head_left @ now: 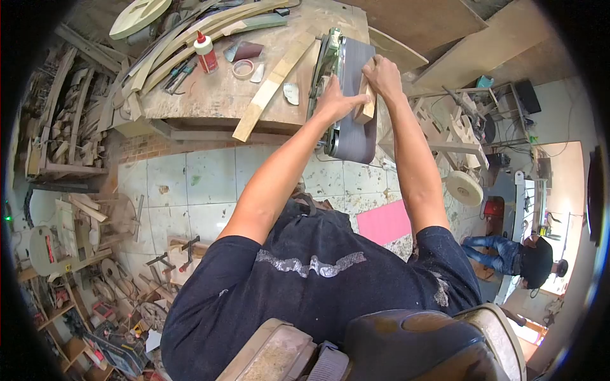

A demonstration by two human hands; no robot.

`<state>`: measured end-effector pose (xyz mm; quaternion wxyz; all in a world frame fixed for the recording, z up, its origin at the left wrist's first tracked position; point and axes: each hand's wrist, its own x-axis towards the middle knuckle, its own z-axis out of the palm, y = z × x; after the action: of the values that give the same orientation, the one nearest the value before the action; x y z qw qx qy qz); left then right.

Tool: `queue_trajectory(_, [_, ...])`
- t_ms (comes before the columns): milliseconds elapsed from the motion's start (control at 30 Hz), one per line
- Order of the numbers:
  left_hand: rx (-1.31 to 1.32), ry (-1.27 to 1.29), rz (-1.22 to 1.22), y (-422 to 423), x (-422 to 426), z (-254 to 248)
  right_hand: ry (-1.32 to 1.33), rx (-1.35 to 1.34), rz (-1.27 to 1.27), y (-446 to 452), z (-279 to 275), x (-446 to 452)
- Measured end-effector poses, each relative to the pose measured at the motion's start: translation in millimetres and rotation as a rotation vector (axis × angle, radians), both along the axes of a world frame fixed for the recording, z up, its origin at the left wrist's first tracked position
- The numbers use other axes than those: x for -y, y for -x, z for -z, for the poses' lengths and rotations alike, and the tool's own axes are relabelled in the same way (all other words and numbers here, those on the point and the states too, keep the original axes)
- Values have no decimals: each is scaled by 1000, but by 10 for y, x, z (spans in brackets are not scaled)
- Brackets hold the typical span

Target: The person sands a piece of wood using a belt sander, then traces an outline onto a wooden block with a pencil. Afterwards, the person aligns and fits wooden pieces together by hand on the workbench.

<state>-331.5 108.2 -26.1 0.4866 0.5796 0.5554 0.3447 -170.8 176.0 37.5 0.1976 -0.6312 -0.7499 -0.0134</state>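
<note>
Your left hand [342, 100] and right hand [384, 76] hide bits of the wood block [365, 113] and the dark belt [356, 143], the top edge cuts off the pale oval board [138, 18], and the label on the red bottle [208, 60] is too small for you to read.

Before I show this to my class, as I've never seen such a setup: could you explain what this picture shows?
It comes from a camera worn on a person's head, looking forward and down at their bare hands. The right hand grips a wooden block over the dark belt of what looks like a sanding machine; the left hand reaches its thumb to the block. The workbench carries a red bottle and a long wooden strip.
</note>
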Motion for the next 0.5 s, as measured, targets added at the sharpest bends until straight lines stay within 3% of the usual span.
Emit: queue_trajectory(500, [-18,11,-14,-26,87,-32,-8,-106,-171,135,54,2])
